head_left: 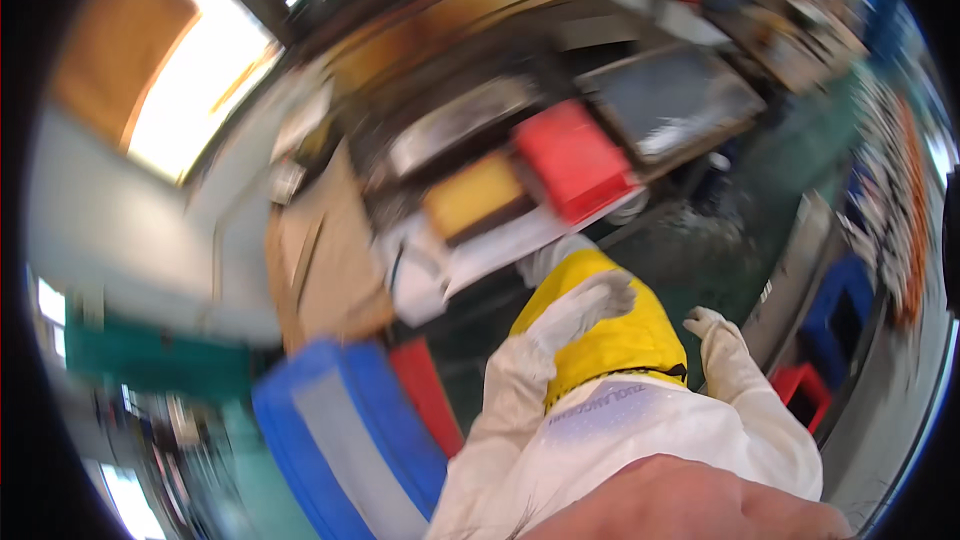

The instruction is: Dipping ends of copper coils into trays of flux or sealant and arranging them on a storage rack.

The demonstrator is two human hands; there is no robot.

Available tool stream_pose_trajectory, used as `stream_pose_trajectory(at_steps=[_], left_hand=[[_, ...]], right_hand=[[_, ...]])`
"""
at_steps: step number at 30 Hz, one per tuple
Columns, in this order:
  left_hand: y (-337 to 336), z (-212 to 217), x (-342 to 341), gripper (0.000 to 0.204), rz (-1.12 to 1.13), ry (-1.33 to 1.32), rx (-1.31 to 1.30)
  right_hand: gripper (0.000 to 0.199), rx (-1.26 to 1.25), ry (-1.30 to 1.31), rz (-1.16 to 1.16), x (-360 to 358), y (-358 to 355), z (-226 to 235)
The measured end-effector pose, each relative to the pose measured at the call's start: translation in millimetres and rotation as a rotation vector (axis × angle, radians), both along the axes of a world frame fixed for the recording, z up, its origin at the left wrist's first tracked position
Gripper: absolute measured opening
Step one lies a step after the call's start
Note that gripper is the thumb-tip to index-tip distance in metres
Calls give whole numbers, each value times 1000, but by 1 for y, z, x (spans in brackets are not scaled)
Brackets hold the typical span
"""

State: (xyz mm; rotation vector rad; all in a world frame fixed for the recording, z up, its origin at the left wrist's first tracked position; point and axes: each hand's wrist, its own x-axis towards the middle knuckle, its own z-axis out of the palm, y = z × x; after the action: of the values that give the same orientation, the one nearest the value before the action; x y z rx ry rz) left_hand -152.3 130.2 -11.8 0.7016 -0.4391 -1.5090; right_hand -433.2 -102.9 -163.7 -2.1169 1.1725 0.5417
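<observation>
My left hand [592, 306], in a pale work glove, hangs in front of the yellow apron or trousers [645, 338] at my waist. My right hand [706, 321], also gloved, is lower at my right side, partly turned away. Motion smears the fingers of both, and no held object shows in either. Beyond the left hand, apart from it, a red bin [572, 155] and a yellow box [474, 195] stand side by side on a white-topped bench [510, 260].
Cardboard [330, 260] leans left of the bench. A blue bin [350, 440] stands close at my left. A grey-topped table [675, 95] is behind the red bin. On the right are a grey ledge [790, 275], blue bins [838, 310] and a red bin [800, 392].
</observation>
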Motion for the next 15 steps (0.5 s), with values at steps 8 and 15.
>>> stream_pose_trajectory(at_steps=[8,15], left_hand=[[-70,6,-37,39,-375,-148,210],[-139,9,-69,48,-636,-366,230]], right_hand=[[38,-266,-476,-463,-97,-31,78],[28,-1248,-773,-989,-233,-78,201]])
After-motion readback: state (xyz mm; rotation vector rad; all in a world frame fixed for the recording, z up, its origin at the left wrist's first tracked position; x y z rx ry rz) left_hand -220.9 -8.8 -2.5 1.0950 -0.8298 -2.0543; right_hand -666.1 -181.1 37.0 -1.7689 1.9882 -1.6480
